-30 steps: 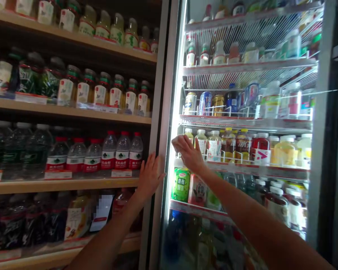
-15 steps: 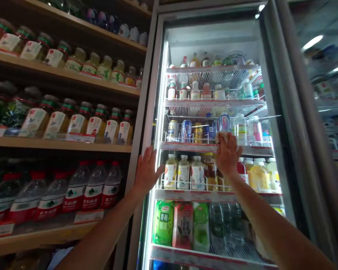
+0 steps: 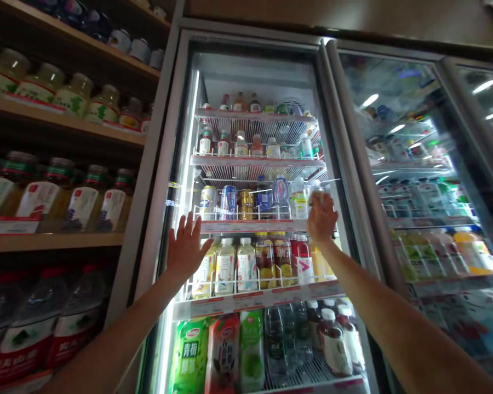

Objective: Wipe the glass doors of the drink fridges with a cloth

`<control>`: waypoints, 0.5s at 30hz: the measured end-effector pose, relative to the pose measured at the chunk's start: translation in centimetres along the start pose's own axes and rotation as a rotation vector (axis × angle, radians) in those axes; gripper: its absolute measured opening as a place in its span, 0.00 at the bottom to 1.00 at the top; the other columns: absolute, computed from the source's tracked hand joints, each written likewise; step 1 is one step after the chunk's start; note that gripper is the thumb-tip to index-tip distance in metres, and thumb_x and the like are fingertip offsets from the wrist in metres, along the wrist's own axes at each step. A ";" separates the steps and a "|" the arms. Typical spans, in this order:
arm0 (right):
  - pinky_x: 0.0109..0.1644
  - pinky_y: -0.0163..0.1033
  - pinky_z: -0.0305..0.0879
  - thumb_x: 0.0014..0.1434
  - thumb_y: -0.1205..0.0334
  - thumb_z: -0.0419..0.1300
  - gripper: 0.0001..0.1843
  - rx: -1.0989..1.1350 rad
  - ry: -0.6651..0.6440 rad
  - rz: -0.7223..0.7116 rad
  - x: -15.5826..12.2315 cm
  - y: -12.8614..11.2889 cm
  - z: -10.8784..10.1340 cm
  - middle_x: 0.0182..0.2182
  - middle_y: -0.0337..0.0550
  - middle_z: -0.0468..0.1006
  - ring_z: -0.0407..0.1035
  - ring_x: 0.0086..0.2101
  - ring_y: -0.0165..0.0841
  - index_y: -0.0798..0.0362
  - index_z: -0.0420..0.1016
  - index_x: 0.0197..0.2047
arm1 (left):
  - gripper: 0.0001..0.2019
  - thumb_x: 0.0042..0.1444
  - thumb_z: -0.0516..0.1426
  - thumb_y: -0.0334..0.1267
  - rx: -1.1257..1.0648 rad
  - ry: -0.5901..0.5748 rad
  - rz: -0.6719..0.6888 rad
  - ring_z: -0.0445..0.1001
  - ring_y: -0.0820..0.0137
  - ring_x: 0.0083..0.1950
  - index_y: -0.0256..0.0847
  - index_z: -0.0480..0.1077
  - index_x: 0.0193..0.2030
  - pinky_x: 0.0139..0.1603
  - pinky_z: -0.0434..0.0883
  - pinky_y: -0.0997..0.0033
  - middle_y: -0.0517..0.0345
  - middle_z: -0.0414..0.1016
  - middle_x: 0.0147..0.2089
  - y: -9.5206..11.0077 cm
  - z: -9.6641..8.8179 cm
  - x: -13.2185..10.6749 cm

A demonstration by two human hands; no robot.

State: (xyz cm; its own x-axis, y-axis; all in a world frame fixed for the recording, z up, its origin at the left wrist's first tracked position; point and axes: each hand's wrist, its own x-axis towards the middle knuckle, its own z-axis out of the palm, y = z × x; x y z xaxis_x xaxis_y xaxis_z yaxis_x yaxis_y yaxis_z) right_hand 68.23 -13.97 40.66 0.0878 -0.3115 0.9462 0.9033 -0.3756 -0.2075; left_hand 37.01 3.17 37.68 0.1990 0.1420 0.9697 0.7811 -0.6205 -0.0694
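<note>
My left hand [image 3: 184,249] lies flat and open, fingers spread, on the glass door [image 3: 254,71] of a lit drinks fridge, near the door's left edge. My right hand [image 3: 321,218] is raised further right on the same glass with its fingers closed on a small pale wad [image 3: 315,196], which I cannot identify. Behind the glass, cans [image 3: 228,201] stand on the wire shelf level with my hands, and bottles of juice and tea [image 3: 246,265] fill the shelf below.
Wooden shelves [image 3: 66,239] on the left carry tea bottles [image 3: 80,205], with red-labelled water bottles [image 3: 72,320] lower down. A second glass-door fridge [image 3: 419,191] adjoins on the right. Green and red cartons [image 3: 191,355] stand low in the lit fridge.
My view has tilted up and pulled back. My left hand slid from the fridge frame onto the glass. My right hand moved up and to the right across the door.
</note>
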 end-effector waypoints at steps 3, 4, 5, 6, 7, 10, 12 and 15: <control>0.62 0.51 0.47 0.60 0.65 0.45 0.25 0.062 -0.175 -0.409 -1.0 -3.4 0.5 0.63 0.40 0.56 0.48 0.62 0.36 0.43 0.62 0.59 | 0.33 0.59 0.41 0.54 -0.019 0.027 -0.021 0.45 0.54 0.70 0.33 0.54 0.64 0.65 0.50 0.45 0.42 0.47 0.69 -0.5 -0.3 1.0; 0.63 0.52 0.45 0.59 0.65 0.46 0.26 0.074 -0.223 -0.494 -0.8 -3.4 0.5 0.63 0.39 0.55 0.47 0.62 0.36 0.42 0.61 0.60 | 0.33 0.59 0.41 0.55 -0.028 0.038 -0.047 0.45 0.54 0.70 0.32 0.54 0.64 0.65 0.51 0.46 0.41 0.47 0.69 -0.7 -0.4 1.4; 0.63 0.54 0.45 0.59 0.66 0.46 0.26 0.075 -0.233 -0.487 -0.3 -3.0 0.4 0.63 0.40 0.56 0.48 0.62 0.37 0.43 0.61 0.60 | 0.34 0.59 0.41 0.55 -0.035 0.048 -0.078 0.45 0.53 0.70 0.31 0.53 0.64 0.65 0.51 0.45 0.40 0.46 0.69 -0.8 -0.4 1.8; 0.62 0.58 0.45 0.59 0.66 0.45 0.26 0.067 -0.201 -0.392 0.5 -2.1 0.4 0.63 0.44 0.56 0.48 0.62 0.40 0.45 0.62 0.60 | 0.34 0.59 0.41 0.55 -0.041 0.057 -0.108 0.44 0.52 0.70 0.30 0.52 0.65 0.64 0.52 0.44 0.38 0.45 0.69 -0.9 -0.4 2.1; 0.60 0.62 0.46 0.59 0.66 0.44 0.25 0.053 -0.136 -0.236 1.4 -1.2 0.4 0.63 0.49 0.56 0.49 0.61 0.44 0.48 0.63 0.59 | 0.35 0.60 0.40 0.55 -0.044 0.064 -0.129 0.44 0.52 0.70 0.29 0.50 0.65 0.64 0.52 0.43 0.37 0.45 0.69 -1.0 -0.3 2.4; 0.56 0.66 0.47 0.58 0.65 0.43 0.26 0.043 0.008 0.053 3.0 -0.6 1.1 0.62 0.57 0.55 0.49 0.60 0.50 0.55 0.64 0.58 | 0.35 0.60 0.40 0.55 -0.036 0.074 -0.123 0.43 0.51 0.70 0.29 0.50 0.66 0.64 0.51 0.43 0.38 0.44 0.69 -1.0 -0.1 2.6; 0.59 0.61 0.48 0.59 0.64 0.45 0.25 0.071 -0.042 -0.089 2.4 -2.9 1.5 0.63 0.51 0.54 0.49 0.61 0.46 0.50 0.63 0.59 | 0.34 0.60 0.41 0.54 -0.025 0.070 -0.122 0.43 0.51 0.70 0.29 0.50 0.65 0.64 0.52 0.43 0.39 0.44 0.69 -1.0 -0.2 2.5; 0.63 0.52 0.45 0.59 0.65 0.47 0.26 0.142 -0.211 -0.525 0.5 -7.2 1.6 0.65 0.39 0.53 0.46 0.63 0.37 0.42 0.61 0.60 | 0.33 0.60 0.42 0.54 -0.021 0.051 -0.116 0.45 0.52 0.69 0.30 0.53 0.65 0.63 0.53 0.45 0.40 0.46 0.69 -1.2 -0.7 2.5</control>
State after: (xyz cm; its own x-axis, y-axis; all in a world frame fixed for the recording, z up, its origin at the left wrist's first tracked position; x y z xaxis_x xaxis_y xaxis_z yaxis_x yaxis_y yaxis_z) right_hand 62.45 -10.05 42.96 -0.3179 0.0707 0.9455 0.8947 -0.3078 0.3238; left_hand 36.15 3.77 40.35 0.0772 0.1743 0.9817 0.7847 -0.6180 0.0480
